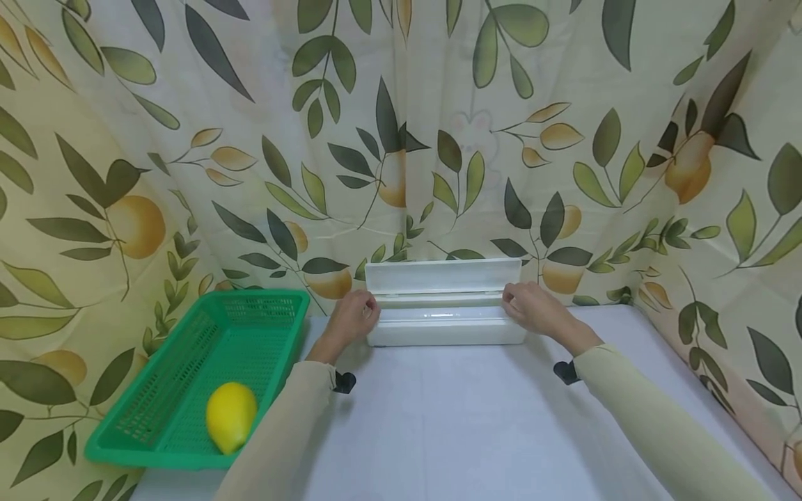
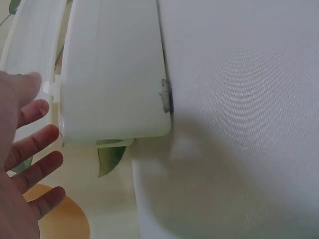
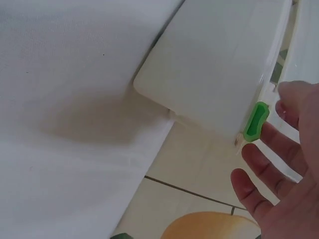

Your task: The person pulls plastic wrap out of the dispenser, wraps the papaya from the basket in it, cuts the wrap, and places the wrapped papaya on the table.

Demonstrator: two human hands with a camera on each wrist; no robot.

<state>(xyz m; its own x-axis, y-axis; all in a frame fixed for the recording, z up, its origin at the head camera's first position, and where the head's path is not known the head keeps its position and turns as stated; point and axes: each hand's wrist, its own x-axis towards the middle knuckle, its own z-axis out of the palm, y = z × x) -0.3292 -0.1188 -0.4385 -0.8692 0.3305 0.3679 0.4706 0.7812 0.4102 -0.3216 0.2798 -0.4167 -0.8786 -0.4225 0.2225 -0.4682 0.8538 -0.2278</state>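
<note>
A long white cling film dispenser (image 1: 446,334) lies at the back of the table, its lid (image 1: 443,277) raised behind it. Shiny clear cling film (image 1: 438,314) spans the opening. At the left end, my left hand (image 1: 354,316) pinches the film's edge between thumb and forefinger, its other fingers spread in the left wrist view. My right hand (image 1: 537,309) does likewise at the opposite end. Beside those fingers, the right wrist view shows a green slider (image 3: 256,121) on the dispenser. The film is too clear to make out between the fingertips.
To the left stands a green plastic basket (image 1: 188,459) with perforated sides, holding a yellow lemon (image 1: 231,417). White cloth covers the table (image 1: 438,424). A leaf-and-fruit patterned curtain (image 1: 263,118) hangs close behind the dispenser and along both sides.
</note>
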